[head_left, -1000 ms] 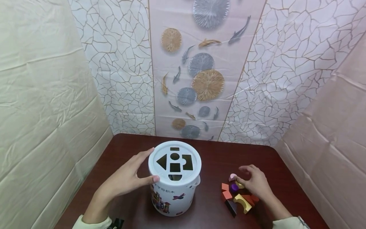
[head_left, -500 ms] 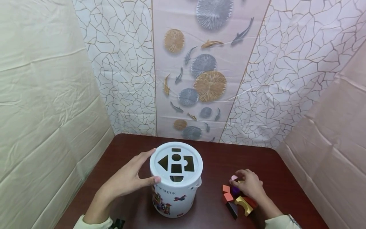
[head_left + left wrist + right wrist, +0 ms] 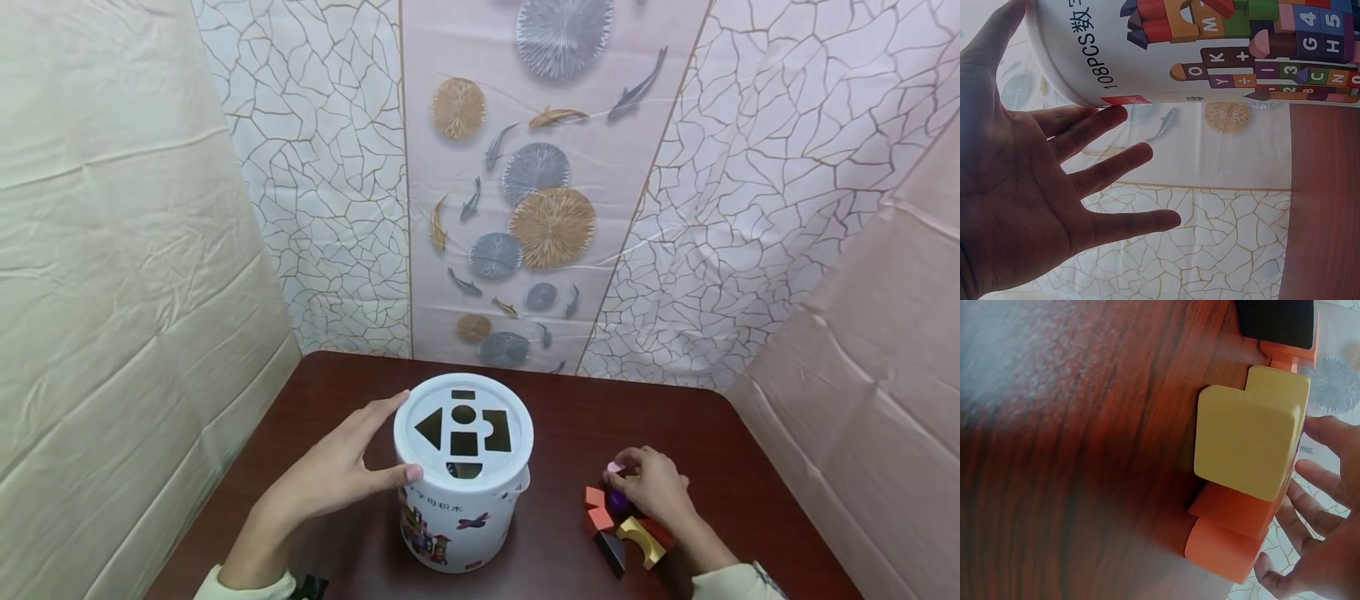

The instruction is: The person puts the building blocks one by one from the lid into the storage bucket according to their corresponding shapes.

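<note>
A white block bucket [image 3: 457, 529] stands upright on the table, its lid [image 3: 408, 442] cut with shaped holes. My left hand [image 3: 330, 467] is spread at its left side, the thumb and a fingertip touching the lid's rim. In the left wrist view the other fingers stretch out straight beside the bucket. Over the loose blocks at the right, my right hand [image 3: 660, 492] has thumb and forefinger around a small pink block [image 3: 615, 467], pinching it. A purple round block [image 3: 618, 501] sits just below the thumb. The right palm hides part of the pile.
Around the right hand lie orange blocks [image 3: 600, 520], a yellow arch [image 3: 642, 542], a dark block [image 3: 611, 553] and a red block [image 3: 658, 533]. Cloth walls [image 3: 337, 208] enclose the dark red table [image 3: 555, 417] at the back and sides.
My right hand has moved slightly left and its thumb and forefinger have closed in at the pink block. The left hand stays at the lid's rim. The view has shifted slightly.
</note>
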Demonstrator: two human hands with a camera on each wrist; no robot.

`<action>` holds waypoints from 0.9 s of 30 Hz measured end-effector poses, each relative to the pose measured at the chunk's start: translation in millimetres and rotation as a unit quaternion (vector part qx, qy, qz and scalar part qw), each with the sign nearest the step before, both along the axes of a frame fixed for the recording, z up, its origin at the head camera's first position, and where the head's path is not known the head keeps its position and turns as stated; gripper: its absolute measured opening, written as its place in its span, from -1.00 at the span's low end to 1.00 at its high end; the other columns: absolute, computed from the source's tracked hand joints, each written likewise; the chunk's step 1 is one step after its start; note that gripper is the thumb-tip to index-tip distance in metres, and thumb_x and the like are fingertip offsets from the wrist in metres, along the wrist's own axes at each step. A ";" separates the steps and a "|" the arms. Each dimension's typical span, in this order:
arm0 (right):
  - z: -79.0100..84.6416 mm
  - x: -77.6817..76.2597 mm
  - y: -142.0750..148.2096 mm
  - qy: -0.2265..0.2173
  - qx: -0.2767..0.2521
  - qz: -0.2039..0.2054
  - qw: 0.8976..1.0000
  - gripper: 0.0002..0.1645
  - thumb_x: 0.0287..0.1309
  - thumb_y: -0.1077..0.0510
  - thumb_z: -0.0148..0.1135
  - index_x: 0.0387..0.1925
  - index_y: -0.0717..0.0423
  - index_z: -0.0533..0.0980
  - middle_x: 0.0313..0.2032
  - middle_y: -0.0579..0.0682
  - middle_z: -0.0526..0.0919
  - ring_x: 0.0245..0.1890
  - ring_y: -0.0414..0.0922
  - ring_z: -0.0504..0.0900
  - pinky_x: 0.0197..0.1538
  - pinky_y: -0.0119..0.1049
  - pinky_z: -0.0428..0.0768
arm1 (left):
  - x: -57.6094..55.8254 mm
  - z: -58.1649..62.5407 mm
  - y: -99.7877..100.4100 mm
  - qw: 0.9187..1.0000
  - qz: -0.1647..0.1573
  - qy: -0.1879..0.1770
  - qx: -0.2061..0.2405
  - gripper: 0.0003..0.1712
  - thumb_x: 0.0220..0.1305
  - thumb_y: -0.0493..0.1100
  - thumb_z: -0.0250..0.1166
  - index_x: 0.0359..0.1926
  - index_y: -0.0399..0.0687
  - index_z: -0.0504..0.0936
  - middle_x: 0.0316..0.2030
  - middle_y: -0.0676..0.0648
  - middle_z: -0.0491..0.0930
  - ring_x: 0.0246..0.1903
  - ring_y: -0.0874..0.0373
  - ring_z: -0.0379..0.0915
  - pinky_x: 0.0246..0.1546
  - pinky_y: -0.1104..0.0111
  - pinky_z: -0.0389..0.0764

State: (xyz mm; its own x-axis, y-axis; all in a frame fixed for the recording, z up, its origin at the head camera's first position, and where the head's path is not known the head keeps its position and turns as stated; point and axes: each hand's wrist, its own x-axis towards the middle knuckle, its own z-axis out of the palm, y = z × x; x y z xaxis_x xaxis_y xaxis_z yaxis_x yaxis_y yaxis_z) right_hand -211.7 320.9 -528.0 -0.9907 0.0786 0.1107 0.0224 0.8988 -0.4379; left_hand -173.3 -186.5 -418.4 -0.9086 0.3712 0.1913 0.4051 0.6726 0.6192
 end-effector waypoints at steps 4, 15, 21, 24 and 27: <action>-0.3 -0.6 -1.0 0.008 0.004 0.002 1.000 -0.69 0.24 0.00 0.65 -0.10 0.05 0.76 -0.15 0.03 0.79 -0.11 0.07 0.77 -0.06 0.27 0.46 | 0.1 -0.4 0.2 1.000 0.000 0.000 0.000 0.24 0.17 0.64 0.46 0.75 0.54 0.14 0.64 0.00 0.36 0.63 -0.15 0.30 0.46 -0.38 0.48; 0.4 -5.0 -2.9 -0.013 0.023 0.019 0.999 -0.66 0.33 0.03 0.57 0.01 0.15 0.80 -0.19 0.04 0.67 -0.18 0.02 0.69 -0.07 0.31 0.44 | -0.1 -0.2 -0.1 1.000 0.000 0.009 0.003 0.23 0.17 0.64 0.46 0.75 0.53 0.16 0.62 0.03 0.38 0.61 -0.12 0.33 0.45 -0.37 0.49; 1.0 -5.7 -3.4 -0.024 0.014 0.010 1.000 -0.72 0.31 -0.08 0.61 -0.18 0.00 0.73 -0.26 -0.04 0.68 -0.21 -0.03 0.65 -0.10 0.18 0.40 | -0.2 0.2 -0.1 1.000 0.001 0.007 0.001 0.23 0.17 0.64 0.45 0.75 0.56 0.15 0.63 0.01 0.38 0.62 -0.13 0.33 0.45 -0.38 0.50; 0.7 -6.0 -3.6 -0.036 0.007 0.006 0.999 -0.71 0.31 -0.08 0.61 -0.23 -0.03 0.68 -0.32 -0.09 0.73 -0.23 -0.04 0.65 -0.06 0.22 0.41 | 0.0 0.2 -0.1 1.000 0.000 0.007 0.002 0.23 0.17 0.64 0.46 0.74 0.55 0.15 0.63 0.01 0.38 0.62 -0.13 0.33 0.45 -0.37 0.49; 0.1 -5.5 -3.9 -0.049 0.006 0.006 0.999 -0.72 0.32 -0.06 0.60 -0.26 -0.04 0.65 -0.35 -0.11 0.75 -0.25 -0.05 0.64 -0.02 0.31 0.45 | 0.1 -0.3 -0.1 1.000 -0.002 0.009 0.005 0.22 0.18 0.62 0.47 0.75 0.52 0.16 0.63 0.01 0.38 0.62 -0.13 0.33 0.46 -0.37 0.49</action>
State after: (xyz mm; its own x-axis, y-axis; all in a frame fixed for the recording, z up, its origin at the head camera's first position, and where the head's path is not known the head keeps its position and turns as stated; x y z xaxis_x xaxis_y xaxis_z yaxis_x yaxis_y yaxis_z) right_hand -217.2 317.1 -527.9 -0.9977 0.0663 0.0147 0.0538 0.9045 -0.4231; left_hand -173.2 -186.6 -418.7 -0.9035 0.3731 0.2108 0.4189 0.6651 0.6182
